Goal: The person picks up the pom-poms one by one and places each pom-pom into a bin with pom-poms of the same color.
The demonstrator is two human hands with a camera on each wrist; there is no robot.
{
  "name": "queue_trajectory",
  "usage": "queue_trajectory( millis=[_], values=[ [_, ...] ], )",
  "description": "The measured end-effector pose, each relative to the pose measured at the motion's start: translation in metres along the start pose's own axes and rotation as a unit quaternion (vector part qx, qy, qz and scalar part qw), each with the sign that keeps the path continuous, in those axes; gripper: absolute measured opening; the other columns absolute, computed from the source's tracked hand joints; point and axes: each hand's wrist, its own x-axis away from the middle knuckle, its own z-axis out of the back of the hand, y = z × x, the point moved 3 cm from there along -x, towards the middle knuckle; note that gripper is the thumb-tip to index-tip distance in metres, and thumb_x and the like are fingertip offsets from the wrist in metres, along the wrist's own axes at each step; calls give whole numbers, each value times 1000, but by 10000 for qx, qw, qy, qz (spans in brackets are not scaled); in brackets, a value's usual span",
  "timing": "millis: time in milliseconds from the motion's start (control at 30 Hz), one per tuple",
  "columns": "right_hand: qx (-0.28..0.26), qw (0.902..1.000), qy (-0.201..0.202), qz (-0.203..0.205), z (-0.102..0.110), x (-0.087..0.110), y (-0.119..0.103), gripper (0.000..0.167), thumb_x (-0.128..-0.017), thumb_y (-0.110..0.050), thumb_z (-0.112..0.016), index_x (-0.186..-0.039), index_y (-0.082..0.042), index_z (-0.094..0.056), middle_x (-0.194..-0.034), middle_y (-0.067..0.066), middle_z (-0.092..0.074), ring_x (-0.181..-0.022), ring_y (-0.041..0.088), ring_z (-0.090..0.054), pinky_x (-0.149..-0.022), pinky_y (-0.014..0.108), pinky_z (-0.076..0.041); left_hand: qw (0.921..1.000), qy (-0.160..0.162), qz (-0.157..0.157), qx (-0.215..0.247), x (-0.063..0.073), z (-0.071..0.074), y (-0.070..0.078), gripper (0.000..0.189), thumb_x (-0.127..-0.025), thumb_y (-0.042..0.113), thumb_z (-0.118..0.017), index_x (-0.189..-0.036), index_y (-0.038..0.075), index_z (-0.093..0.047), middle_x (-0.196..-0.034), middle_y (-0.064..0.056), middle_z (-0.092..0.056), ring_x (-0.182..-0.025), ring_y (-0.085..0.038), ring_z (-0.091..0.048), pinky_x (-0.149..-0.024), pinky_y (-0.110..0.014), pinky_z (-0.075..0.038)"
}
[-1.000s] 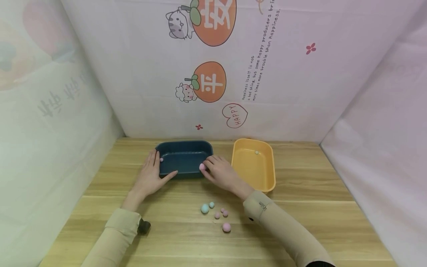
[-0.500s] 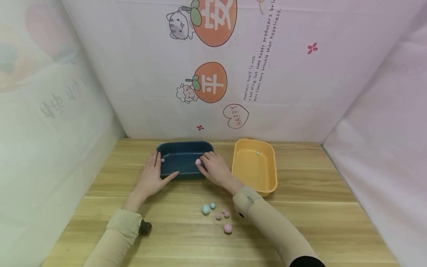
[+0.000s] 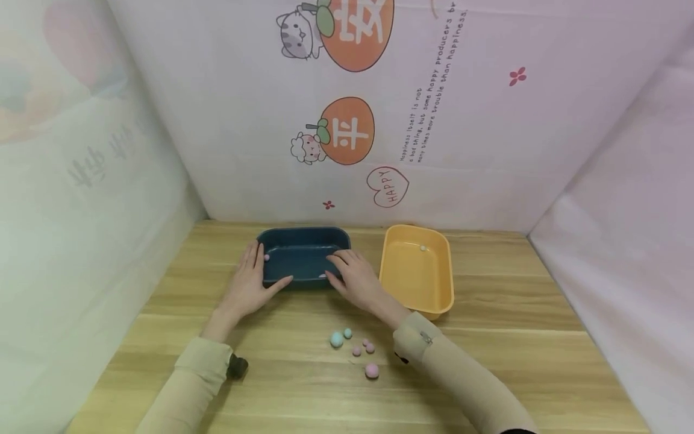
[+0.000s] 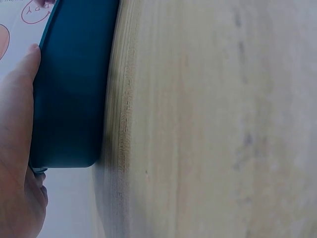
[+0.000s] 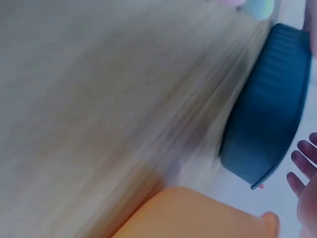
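Observation:
My left hand (image 3: 246, 286) rests on the near left corner of the dark blue tray (image 3: 303, 282), fingers straight along its left side and thumb stretched out on the front rim. In the left wrist view that thumb (image 4: 30, 62) touches the rim. Over the tray's right end is my right hand (image 3: 355, 277), its fingers spread apart and holding nothing. Just below its fingertips a pink ball (image 3: 322, 276) shows partly inside the tray, mostly hidden by the front wall. A small pink ball (image 3: 267, 258) lies at the tray's left end.
A yellow tray (image 3: 414, 295) with one small pale ball (image 3: 423, 248) stands to the right. Nearer on the wooden table (image 3: 293, 386) lie a larger blue ball (image 3: 337, 339), a small blue ball (image 3: 347, 333), a larger pink ball (image 3: 372, 371) and several small pink balls.
My right hand moved left over the dark blue tray with the pink ball, then let it go inside and drew back slightly right. My left hand stays on the tray.

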Motion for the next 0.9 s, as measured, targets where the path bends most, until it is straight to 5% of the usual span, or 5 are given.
queue_trajectory(
  millis=[167, 600, 900],
  values=[
    [-113, 9996, 199, 187, 19, 17, -8, 42, -99, -19, -83, -135, -1, -73, -130, 13, -73, -122, 30, -70, -111, 50, -58, 10000, -20, -53, -22, -2, 1, 0, 125, -100, 80, -58, -175, -4, -4, -184, -28, -2, -173, -47, -5, -140, -63, -13],
    [-840, 9961, -222, 157, 53, 80, -16, 58, -94, -17, -88, -146, -4, -67, -147, 13, -70, -136, 31, -67, -113, 50, -58, 10000, -89, -34, 14, -1, -1, -1, 125, -100, 81, -57, -175, -4, -3, -184, -29, 0, -173, -46, -3, -140, -62, -12],
    [-1344, 9906, -216, 152, 67, 122, -14, 51, -86, -13, -94, -130, -2, -71, -133, 10, -73, -126, 27, -69, -105, 44, -60, 9999, -117, -22, -72, -2, -1, -1, 126, -100, 82, -55, -175, -2, -1, -185, -27, 1, -174, -45, -1, -140, -64, -14]
  ],
)
